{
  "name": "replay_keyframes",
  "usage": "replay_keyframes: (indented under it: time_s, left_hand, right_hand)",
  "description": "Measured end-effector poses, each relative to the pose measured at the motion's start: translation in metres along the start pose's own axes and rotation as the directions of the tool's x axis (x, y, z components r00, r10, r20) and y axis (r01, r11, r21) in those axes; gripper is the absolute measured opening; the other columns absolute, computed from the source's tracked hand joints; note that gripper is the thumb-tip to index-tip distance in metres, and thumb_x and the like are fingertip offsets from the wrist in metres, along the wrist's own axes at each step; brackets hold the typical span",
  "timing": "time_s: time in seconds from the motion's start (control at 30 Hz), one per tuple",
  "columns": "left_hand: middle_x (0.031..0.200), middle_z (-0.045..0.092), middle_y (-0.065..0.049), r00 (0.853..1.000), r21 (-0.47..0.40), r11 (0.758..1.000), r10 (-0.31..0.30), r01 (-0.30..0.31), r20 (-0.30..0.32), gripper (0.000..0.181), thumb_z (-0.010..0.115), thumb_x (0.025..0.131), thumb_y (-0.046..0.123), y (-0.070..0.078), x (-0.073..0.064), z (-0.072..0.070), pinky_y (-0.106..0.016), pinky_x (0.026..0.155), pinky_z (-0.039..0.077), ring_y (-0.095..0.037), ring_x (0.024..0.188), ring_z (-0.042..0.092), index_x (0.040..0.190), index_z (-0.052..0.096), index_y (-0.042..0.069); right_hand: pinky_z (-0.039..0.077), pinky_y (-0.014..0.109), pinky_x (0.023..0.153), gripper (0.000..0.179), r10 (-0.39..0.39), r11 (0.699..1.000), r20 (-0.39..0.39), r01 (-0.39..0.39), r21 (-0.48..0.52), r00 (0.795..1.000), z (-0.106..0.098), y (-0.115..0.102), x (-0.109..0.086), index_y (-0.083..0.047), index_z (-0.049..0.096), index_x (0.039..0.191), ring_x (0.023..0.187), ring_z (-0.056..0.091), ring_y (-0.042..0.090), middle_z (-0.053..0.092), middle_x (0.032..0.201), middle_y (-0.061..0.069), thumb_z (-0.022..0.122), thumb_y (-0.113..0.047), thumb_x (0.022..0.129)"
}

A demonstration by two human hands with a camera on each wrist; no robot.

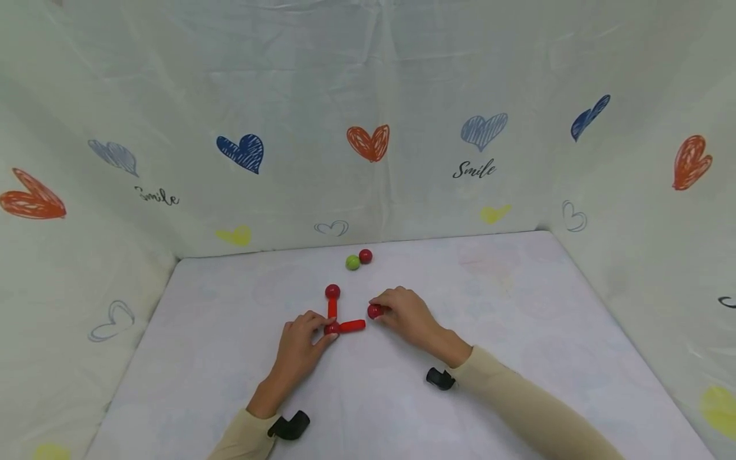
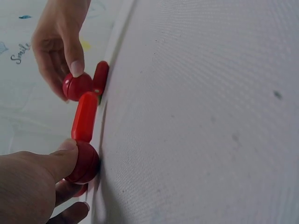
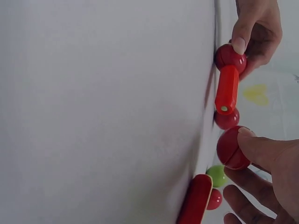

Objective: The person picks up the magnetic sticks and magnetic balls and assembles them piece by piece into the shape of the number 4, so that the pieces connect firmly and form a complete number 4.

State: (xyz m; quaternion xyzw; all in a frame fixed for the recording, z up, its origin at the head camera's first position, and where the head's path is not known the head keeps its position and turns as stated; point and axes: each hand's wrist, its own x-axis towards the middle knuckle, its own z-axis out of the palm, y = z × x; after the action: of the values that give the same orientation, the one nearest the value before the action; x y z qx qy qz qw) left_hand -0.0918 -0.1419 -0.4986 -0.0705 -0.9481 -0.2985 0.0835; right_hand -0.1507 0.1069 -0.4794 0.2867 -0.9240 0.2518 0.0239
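Note:
In the head view my left hand [image 1: 301, 342] pinches a red ball [image 1: 331, 328] where two red rods meet. One rod [image 1: 332, 309] runs away from me to a second red ball [image 1: 332, 291]; the other rod [image 1: 353, 326] points right. Thumb and fingers of my right hand [image 1: 407, 316] hold a separate red ball [image 1: 374, 311], just beyond that rod's free end. A small gap shows between this ball and the rod's tip [image 3: 224, 109] in the right wrist view. My left fingers partly cover the corner ball.
Farther back on the white-covered table [image 1: 489, 287] lie a green ball [image 1: 352, 262] and another red ball [image 1: 365, 256], side by side. A further red bar [image 3: 194, 200] lies near my right hand, hidden in the head view. A heart-printed sheet [image 1: 299, 191] hangs behind.

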Motion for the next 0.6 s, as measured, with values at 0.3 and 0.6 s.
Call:
replay_keyframes:
  time_s: [0.3,0.6]
  left_hand:
    - [0.102,0.072,-0.004,1.0,-0.007,1.0,0.006,-0.006,-0.01,0.035,0.09,0.085,0.015,-0.001,-0.001,0.001,-0.044,0.086,0.046,-0.021,0.093,0.064,0.118,0.08,0.009]
    - [0.103,0.072,-0.004,1.0,-0.017,1.0,-0.003,0.003,-0.008,0.037,0.091,0.084,0.015,-0.002,-0.001,0.003,-0.043,0.086,0.046,-0.021,0.094,0.063,0.119,0.08,0.01]
  right_hand:
    - [0.055,0.036,0.087,0.034,-0.035,0.999,-0.015,0.034,-0.017,0.999,0.008,0.0,-0.008,-0.012,0.08,0.119,0.096,0.066,0.018,0.077,0.108,-0.001,0.089,-0.013,0.086]
    - [0.056,0.042,0.095,0.033,-0.036,0.999,0.015,0.036,0.003,0.999,0.012,-0.003,-0.013,-0.011,0.08,0.118,0.108,0.07,0.022,0.079,0.11,-0.001,0.089,-0.015,0.087]
